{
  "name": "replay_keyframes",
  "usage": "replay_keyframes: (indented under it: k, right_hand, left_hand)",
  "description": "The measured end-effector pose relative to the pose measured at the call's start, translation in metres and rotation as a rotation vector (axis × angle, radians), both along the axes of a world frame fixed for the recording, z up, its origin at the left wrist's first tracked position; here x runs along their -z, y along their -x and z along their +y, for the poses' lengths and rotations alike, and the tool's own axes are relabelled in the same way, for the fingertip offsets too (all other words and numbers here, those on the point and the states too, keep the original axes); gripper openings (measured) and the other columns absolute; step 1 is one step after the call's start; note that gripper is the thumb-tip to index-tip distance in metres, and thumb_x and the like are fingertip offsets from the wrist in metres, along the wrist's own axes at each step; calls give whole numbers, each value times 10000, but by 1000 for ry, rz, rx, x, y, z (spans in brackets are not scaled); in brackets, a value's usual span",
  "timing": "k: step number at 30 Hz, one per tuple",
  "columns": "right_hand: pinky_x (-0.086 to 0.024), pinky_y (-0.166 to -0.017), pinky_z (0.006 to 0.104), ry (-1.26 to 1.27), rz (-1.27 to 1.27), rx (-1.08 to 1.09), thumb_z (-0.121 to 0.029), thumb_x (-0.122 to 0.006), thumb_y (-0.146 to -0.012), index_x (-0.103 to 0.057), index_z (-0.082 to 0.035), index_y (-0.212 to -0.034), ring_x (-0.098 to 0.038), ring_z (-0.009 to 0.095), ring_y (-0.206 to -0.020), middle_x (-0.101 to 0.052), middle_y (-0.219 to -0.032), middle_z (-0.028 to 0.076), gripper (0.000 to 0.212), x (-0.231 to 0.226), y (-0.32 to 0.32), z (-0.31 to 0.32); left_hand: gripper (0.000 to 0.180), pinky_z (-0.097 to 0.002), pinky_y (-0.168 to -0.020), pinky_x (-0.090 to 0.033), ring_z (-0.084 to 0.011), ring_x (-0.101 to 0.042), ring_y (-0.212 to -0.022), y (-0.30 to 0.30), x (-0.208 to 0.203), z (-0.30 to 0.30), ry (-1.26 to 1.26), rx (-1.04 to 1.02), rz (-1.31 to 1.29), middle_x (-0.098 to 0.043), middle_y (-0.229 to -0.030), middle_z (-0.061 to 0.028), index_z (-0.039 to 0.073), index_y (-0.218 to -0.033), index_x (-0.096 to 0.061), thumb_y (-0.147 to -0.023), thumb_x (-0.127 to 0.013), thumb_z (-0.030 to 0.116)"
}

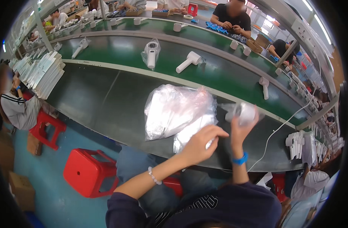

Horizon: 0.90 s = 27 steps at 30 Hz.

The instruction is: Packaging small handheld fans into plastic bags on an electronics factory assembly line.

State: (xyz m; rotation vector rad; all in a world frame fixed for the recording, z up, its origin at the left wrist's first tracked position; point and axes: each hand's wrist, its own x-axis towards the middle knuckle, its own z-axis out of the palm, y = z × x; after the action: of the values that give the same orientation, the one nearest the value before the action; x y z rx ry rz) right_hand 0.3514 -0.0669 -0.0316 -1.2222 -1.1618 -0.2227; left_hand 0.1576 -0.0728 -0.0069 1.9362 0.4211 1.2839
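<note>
My right hand point(240, 131), with a blue band at the wrist, is raised over the bench and closed around a white handheld device with a round head point(247, 114). Clear plastic film surrounds this device, and motion blurs it somewhat. My left hand point(204, 142), wearing a beaded bracelet, hovers beside it with the forefinger stretched out and the thumb apart, gripping nothing. A pile of clear plastic bags point(174, 112) lies just beyond and left of that hand. Flat silvery bags point(191, 133) stick out under the pile, partly hidden by my left hand.
Beyond the bench point(90, 89) runs a green conveyor belt point(120, 49) carrying white devices, including a bagged one point(152, 55) and an unbagged one point(189, 61). Stacked white packets point(44, 74) stand at left. A white cable point(274, 131) crosses at right. Red stools point(82, 173) and co-workers surround the line.
</note>
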Motion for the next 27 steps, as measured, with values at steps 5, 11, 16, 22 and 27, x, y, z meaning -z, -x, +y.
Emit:
replay_keyframes:
  k: [5,11,16,22,27]
  right_hand:
    - [-466,-868,277,82,465,-339,-260,-596,-953,-520,-24,-1225,-582,143,-1003,-599,-1123,55,368,-17,-101,127]
    - [-500,-807,325,547,723,-509,-460,-542,-945,-587,-69,-1148,-617,162,-938,-635,-1031,50,443,12,-121,261]
    - [-485,-860,440,775,230,388,-391,-622,-868,-553,-26,-1169,-574,309,-1025,-560,-1197,153,478,59,-205,326]
    - [-387,-1000,480,242,-436,330,-286,-646,-805,-456,31,-1273,-461,417,-1193,-512,-1224,287,597,-13,-49,336]
    - [-361,-1059,469,568,-364,-33,-523,-675,-764,-443,43,-1329,-461,430,-1250,-516,-1313,267,832,4,13,407]
  left_hand:
    - [297,-375,-709,-462,-246,-555,-925,-16,52,32,-394,-506,626,-561,-1018,-83,57,-1016,-592,-761,-697,166]
    - [578,-310,-653,-428,-194,-499,-878,-19,72,18,-524,-650,915,-493,-934,-52,34,-1061,-573,-734,-696,493]
    - [709,-266,-557,-407,-159,-477,-834,-22,59,5,-484,-585,958,-465,-884,-34,24,-1102,-569,-696,-697,591]
    - [752,-255,-443,-429,-141,-539,-600,-14,59,-6,-326,-620,930,-474,-875,-56,21,-1250,-511,-734,-703,533]
    - [398,-271,-422,-435,-160,-581,-550,-22,71,-13,-318,-482,860,-512,-809,-55,55,-1080,-539,-795,-656,306]
